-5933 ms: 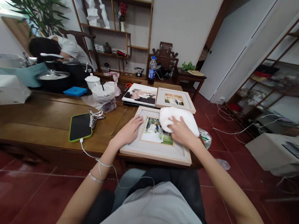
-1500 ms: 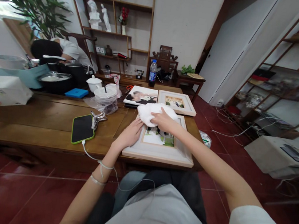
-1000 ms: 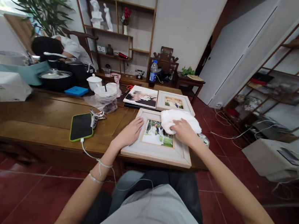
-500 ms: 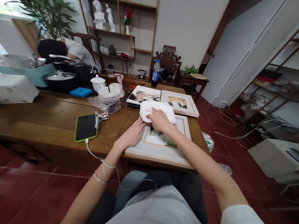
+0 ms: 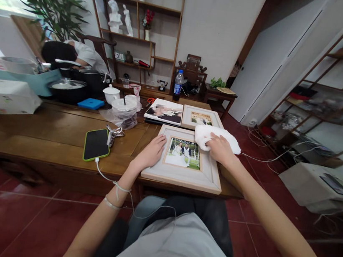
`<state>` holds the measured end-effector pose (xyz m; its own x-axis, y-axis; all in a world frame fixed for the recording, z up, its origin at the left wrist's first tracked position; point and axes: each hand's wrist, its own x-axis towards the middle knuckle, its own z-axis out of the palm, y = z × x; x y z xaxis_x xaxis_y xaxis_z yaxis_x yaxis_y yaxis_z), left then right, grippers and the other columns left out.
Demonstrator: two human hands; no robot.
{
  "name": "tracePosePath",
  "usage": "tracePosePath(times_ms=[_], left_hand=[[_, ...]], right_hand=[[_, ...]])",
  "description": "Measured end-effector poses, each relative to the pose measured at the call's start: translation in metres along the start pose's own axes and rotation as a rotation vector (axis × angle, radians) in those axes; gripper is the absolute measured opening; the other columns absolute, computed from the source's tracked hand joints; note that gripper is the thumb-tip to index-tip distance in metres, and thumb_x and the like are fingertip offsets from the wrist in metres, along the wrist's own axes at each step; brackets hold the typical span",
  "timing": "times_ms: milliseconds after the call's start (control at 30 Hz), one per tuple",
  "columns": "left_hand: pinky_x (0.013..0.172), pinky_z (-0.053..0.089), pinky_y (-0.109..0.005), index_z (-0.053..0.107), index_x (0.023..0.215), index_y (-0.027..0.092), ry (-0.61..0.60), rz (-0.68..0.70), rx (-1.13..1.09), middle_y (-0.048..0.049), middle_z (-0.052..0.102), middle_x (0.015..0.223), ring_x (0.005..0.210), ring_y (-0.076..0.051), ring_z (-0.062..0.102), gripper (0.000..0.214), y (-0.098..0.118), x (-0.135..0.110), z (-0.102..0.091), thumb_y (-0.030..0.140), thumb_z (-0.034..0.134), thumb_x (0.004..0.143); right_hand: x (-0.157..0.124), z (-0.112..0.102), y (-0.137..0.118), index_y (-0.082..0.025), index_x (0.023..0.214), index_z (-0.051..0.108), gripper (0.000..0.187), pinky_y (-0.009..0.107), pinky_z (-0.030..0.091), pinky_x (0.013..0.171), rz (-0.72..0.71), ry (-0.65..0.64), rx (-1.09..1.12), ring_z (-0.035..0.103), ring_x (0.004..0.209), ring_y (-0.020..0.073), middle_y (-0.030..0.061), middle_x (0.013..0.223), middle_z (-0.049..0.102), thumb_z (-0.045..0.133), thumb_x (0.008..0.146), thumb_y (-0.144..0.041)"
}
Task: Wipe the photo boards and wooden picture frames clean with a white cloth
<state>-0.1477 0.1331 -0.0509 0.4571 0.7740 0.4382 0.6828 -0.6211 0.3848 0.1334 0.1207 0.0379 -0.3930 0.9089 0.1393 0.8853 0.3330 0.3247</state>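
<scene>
A white-framed photo (image 5: 181, 176) lies flat near the front edge of the wooden table (image 5: 47, 137). My left hand (image 5: 151, 153) rests flat on the frame's left side, fingers stretched out. My right hand (image 5: 219, 148) presses a white cloth (image 5: 217, 135) onto the frame's upper right corner, fingers closed over the cloth. The picture in the middle of the frame is uncovered.
Behind the frame lie a second framed photo (image 5: 201, 117) and a photo book (image 5: 164, 111). A green-cased phone (image 5: 96, 144) on a cable, a lidded cup in a plastic bag (image 5: 123, 111), pots (image 5: 67, 87) and a bottle (image 5: 178, 86) stand on the table. Another person (image 5: 70, 54) bends at the far left.
My right hand has swept the cloth from the frame's upper left across to its upper right corner. The left hand has stayed on the frame's left edge.
</scene>
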Motion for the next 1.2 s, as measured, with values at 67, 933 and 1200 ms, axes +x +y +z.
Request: tracePosePath(times_ms=[67,933,1200], left_hand=[[0.112,0.026,-0.045,0.049,0.126,0.003,-0.001,0.000,-0.002,-0.0183,0.042,0.139,0.135,-0.025,0.030,0.044,0.000,0.000,0.000,0.022,0.031,0.091],[0.111,0.027,-0.047,0.050,0.125,0.007,0.021,-0.006,-0.013,-0.0166,0.044,0.138,0.134,-0.025,0.031,0.042,0.002,0.000,0.001,0.020,0.032,0.091],[0.112,0.026,-0.045,0.050,0.125,0.002,0.004,-0.016,-0.002,-0.0193,0.045,0.137,0.134,-0.026,0.030,0.043,0.002,0.000,0.000,0.020,0.032,0.090]], right_hand=[[-0.002,0.000,0.003,-0.015,0.094,0.069,0.036,0.042,0.033,0.098,0.011,-0.002,0.002,0.045,0.122,0.0279,0.0172,0.110,0.064,0.041,0.077,-0.001],[0.013,0.003,-0.017,-0.013,0.100,0.069,0.038,0.042,0.035,0.093,-0.097,0.098,-0.040,0.039,0.125,0.0322,0.0126,0.131,0.054,0.047,0.073,0.001],[-0.034,-0.015,-0.072,-0.013,0.088,0.070,0.027,0.038,0.042,0.077,-0.073,-0.050,-0.026,0.056,0.097,0.0304,0.0195,0.113,0.061,0.046,0.077,-0.008]])
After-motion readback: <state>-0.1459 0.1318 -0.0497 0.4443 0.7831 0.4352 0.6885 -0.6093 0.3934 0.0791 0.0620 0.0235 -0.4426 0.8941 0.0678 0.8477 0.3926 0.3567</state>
